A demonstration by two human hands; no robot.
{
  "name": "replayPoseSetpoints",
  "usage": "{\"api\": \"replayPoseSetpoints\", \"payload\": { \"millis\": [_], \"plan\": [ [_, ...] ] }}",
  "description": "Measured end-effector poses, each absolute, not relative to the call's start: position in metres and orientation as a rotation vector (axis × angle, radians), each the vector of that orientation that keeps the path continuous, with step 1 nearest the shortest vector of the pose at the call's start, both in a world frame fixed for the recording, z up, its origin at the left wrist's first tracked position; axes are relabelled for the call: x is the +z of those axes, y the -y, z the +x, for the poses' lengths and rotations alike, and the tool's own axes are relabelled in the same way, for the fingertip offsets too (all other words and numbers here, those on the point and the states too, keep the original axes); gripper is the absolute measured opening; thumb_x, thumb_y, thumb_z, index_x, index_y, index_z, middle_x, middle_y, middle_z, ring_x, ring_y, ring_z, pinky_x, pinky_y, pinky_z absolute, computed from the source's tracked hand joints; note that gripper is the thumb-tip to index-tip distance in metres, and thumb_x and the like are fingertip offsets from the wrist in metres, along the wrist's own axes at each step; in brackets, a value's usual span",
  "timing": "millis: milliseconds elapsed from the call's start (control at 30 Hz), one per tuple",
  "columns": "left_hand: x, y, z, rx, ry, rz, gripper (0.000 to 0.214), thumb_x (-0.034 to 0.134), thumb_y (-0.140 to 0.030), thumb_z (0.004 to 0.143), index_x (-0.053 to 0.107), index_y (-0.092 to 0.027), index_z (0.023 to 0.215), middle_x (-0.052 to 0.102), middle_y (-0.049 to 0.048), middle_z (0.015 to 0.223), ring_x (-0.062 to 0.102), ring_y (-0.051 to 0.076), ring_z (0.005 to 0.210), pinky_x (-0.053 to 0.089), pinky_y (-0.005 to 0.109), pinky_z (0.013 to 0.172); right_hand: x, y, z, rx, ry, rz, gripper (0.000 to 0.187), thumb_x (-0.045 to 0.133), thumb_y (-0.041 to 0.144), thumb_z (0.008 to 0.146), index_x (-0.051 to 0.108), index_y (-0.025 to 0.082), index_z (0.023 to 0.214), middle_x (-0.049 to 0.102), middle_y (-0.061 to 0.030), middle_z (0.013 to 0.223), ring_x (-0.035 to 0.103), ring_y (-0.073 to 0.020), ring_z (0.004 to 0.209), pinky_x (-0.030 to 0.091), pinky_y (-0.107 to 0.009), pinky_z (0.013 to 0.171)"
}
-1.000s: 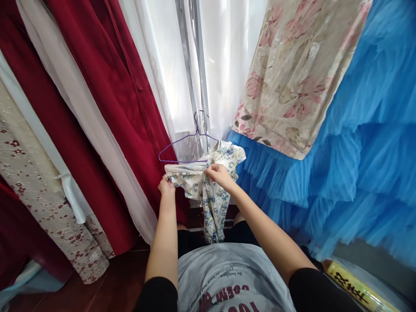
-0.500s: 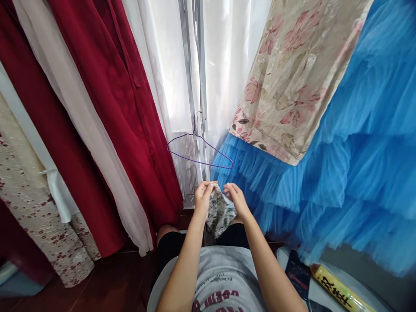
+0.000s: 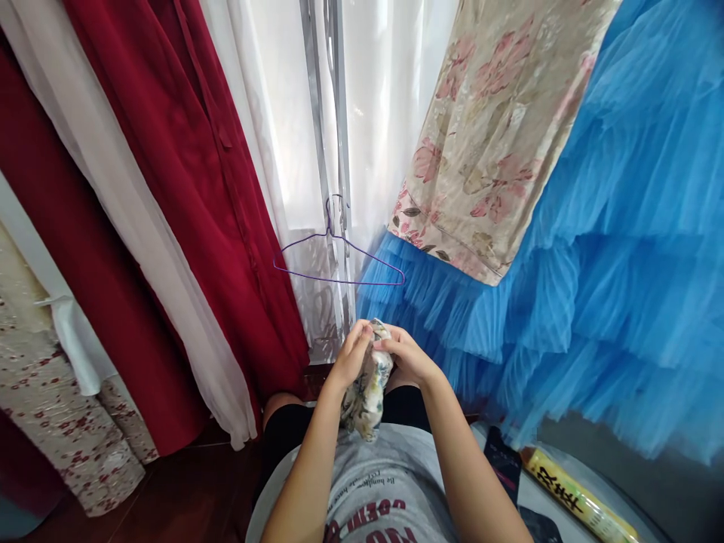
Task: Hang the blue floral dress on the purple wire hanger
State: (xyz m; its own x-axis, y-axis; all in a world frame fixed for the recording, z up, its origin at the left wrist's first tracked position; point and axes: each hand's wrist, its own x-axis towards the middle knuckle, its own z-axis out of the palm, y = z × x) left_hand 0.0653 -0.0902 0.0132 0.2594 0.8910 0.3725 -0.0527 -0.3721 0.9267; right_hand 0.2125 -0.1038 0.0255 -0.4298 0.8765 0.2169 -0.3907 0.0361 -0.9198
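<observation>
Between both hands I hold a small piece of patterned cloth [image 3: 367, 392], pale with grey-green and yellowish marks. It hangs bunched over my lap, its lower end against my grey shirt [image 3: 385, 475]. My left hand [image 3: 351, 353] pinches its upper left edge. My right hand [image 3: 408, 354] grips the upper right side, thumb and fingers closed on it. The fingertips of both hands are close together at the top of the cloth. Just beyond them, a bare purple hanger [image 3: 339, 260] hangs in front of the white curtain [image 3: 390, 98].
Red drapes [image 3: 170, 188] and a pale sheer panel hang at left. A floral cloth [image 3: 492, 151] and blue ruffled tulle [image 3: 616, 286] hang at right. A dark phone [image 3: 503, 460] and a yellow packet [image 3: 577, 494] lie on a pale round surface at lower right.
My right hand has come in to the cloth, closer to my left hand. The cloth is now more bunched and turned towards my shirt. The view has shifted slightly to the right.
</observation>
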Motion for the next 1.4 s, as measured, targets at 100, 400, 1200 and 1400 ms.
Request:
{"api": "replayPoseSetpoints", "payload": {
  "millis": [100, 400, 1200, 1400],
  "plan": [
    [0.002, 0.094, 0.054, 0.954, -0.759, 1.645, 0.051, 0.057, -0.064, 0.092, 0.068, -0.016, 0.108, 0.071, 0.0089, 0.107, 0.064, 0.025, 0.108, 0.048, 0.033, 0.096, 0.048, 0.105, 0.235, 1.508, 1.251, -0.573, 0.021, 0.081, 0.025, 0.069, 0.065, 0.02, 0.081, 0.063, 0.0028, 0.07, 0.053, -0.0116, 0.058, 0.041, -0.022, 0.057],
    [0.031, 0.056, -0.001, 0.631, -0.882, 2.175, 0.042, 0.054, -0.051, 0.095, 0.074, -0.016, 0.107, 0.074, 0.0031, 0.101, 0.065, 0.024, 0.093, 0.05, 0.032, 0.087, 0.157, 0.018, 0.322, 1.048, 1.404, -0.617, 0.029, 0.079, 0.015, 0.044, 0.06, 0.019, 0.066, 0.055, 0.0051, 0.054, 0.041, -0.0085, 0.047, 0.03, -0.022, 0.048],
    [0.086, -0.044, -0.169, 0.302, -1.776, 2.486, 0.03, 0.048, -0.037, 0.092, 0.076, -0.026, 0.099, 0.077, 0.0072, 0.102, 0.066, 0.03, 0.101, 0.026, 0.063, 0.113, 0.167, -0.078, 0.232, 1.418, 1.585, -0.976, 0.041, 0.087, 0.053, 0.069, 0.075, 0.017, 0.085, 0.077, -0.0078, 0.081, 0.071, -0.0242, 0.073, 0.057, -0.035, 0.065],
    [0.131, -0.083, -0.186, 0.72, -2.021, 2.433, 0.036, 0.042, -0.022, 0.09, 0.07, -0.026, 0.113, 0.069, 0.0093, 0.128, 0.055, 0.033, 0.119, 0.039, 0.052, 0.103, 0.185, -0.087, 0.239, 1.497, 1.604, -1.124, 0.03, 0.087, 0.043, 0.073, 0.074, 0.017, 0.083, 0.077, -0.0095, 0.078, 0.073, -0.0283, 0.071, 0.06, -0.039, 0.062]
  ]
}}
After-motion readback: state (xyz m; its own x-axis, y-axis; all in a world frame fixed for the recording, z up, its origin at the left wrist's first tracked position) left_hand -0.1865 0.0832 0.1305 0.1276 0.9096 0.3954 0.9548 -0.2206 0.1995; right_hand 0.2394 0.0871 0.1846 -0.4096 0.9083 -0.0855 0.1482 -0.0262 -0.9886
